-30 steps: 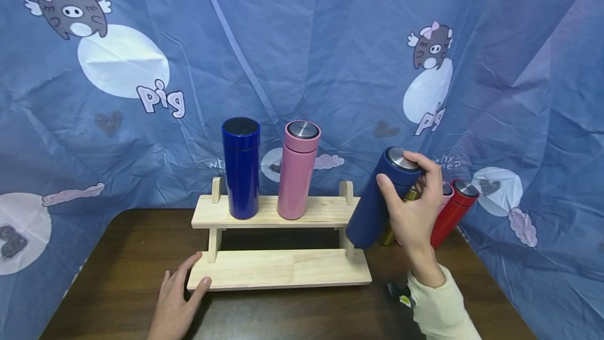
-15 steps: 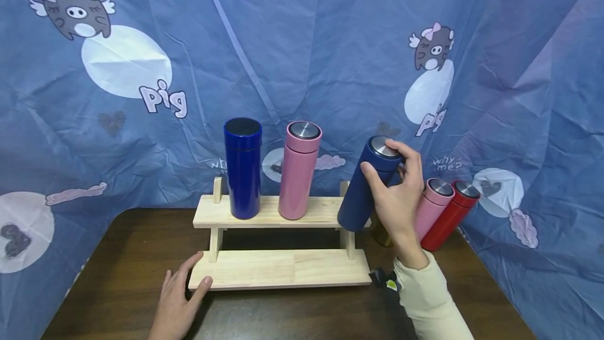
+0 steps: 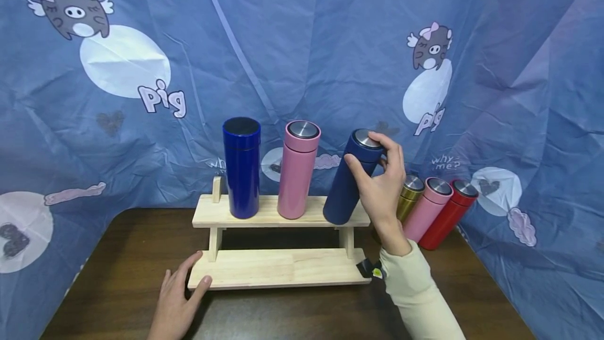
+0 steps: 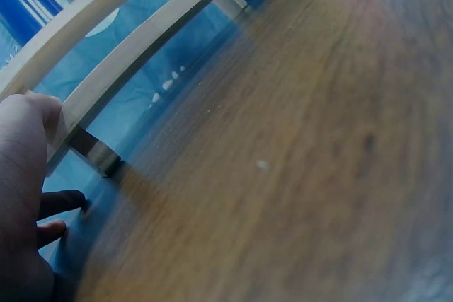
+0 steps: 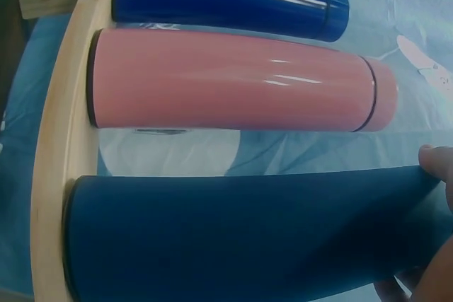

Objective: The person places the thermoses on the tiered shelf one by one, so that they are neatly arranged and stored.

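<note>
My right hand [image 3: 382, 188] grips a dark blue vacuum flask [image 3: 346, 188] near its top, thumb on the side and a finger over the silver lid. In the right wrist view the flask's base meets the upper shelf of a two-tier wooden display rack [image 5: 51, 175], at its right end. To its left on that shelf stand a pink flask [image 3: 297, 177] and a glossy blue flask [image 3: 242, 177] with a black lid. My left hand [image 3: 176, 295] holds the lower shelf's left end [image 3: 222, 272], with thumb at the front edge and index finger behind.
On the table [image 3: 283, 314] right of the rack stand a gold flask [image 3: 408, 198], a second pink flask [image 3: 428, 209] and a red flask [image 3: 450, 214], close together in a row. A blue printed cloth [image 3: 358, 41] hangs behind the table and at its sides.
My right hand has carried the dark blue flask left and up from beside the rack to the upper shelf. The gold and pink flasks behind it came into view. My left hand stays put.
</note>
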Demonstrator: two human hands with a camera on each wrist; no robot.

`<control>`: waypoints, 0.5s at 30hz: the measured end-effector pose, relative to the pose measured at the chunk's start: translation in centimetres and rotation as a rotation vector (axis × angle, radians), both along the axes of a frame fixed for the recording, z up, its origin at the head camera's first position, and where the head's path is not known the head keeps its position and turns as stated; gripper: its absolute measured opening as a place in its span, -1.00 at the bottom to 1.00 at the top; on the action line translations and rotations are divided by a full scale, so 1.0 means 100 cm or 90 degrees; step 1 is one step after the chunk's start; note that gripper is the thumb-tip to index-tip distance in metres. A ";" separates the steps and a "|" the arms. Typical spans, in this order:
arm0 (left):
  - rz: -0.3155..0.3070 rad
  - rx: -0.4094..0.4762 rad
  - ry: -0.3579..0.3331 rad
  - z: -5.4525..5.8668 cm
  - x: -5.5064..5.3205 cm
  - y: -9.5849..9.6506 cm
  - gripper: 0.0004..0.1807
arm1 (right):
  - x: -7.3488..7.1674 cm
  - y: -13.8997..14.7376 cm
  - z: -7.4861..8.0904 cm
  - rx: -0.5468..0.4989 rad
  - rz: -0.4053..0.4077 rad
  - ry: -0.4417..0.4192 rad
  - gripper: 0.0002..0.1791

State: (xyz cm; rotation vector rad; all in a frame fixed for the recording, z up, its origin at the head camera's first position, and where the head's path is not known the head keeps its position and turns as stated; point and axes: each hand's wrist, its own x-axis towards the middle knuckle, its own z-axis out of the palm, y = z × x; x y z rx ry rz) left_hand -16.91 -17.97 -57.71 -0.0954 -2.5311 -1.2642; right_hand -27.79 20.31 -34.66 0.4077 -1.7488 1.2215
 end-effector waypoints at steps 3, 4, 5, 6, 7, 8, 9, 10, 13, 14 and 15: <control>-0.001 0.001 0.004 0.000 0.000 0.000 -0.36 | -0.004 -0.002 -0.002 -0.003 -0.004 0.002 -0.38; -0.001 0.001 0.006 -0.001 0.000 0.001 -0.36 | -0.005 -0.002 -0.002 -0.002 -0.005 0.004 -0.37; -0.001 0.001 0.009 -0.001 0.000 0.001 -0.36 | -0.007 -0.003 -0.003 -0.002 -0.007 0.005 -0.37; -0.001 0.001 0.011 -0.001 0.000 0.001 -0.36 | -0.008 -0.003 -0.003 0.000 -0.010 0.007 -0.37; -0.002 0.003 0.013 -0.002 0.000 0.001 -0.37 | -0.009 -0.003 -0.003 0.002 -0.012 0.008 -0.37; -0.002 0.004 0.015 -0.002 0.000 0.001 -0.37 | -0.009 -0.004 -0.003 0.003 -0.013 0.008 -0.37; -0.001 0.004 0.015 -0.002 0.000 0.001 -0.37 | -0.010 -0.004 -0.003 0.006 -0.014 0.008 -0.36; -0.001 0.005 0.015 -0.002 0.000 0.001 -0.37 | -0.011 -0.005 -0.003 0.010 -0.015 0.009 -0.36; -0.001 0.006 0.013 -0.001 0.000 0.000 -0.37 | -0.011 -0.006 -0.003 0.020 -0.014 0.007 -0.34; -0.002 0.006 0.012 -0.001 0.000 0.000 -0.37 | -0.011 -0.006 -0.003 0.025 -0.014 0.005 -0.33; -0.002 0.007 0.013 -0.001 0.000 0.000 -0.36 | -0.010 -0.007 -0.003 0.026 -0.014 0.003 -0.33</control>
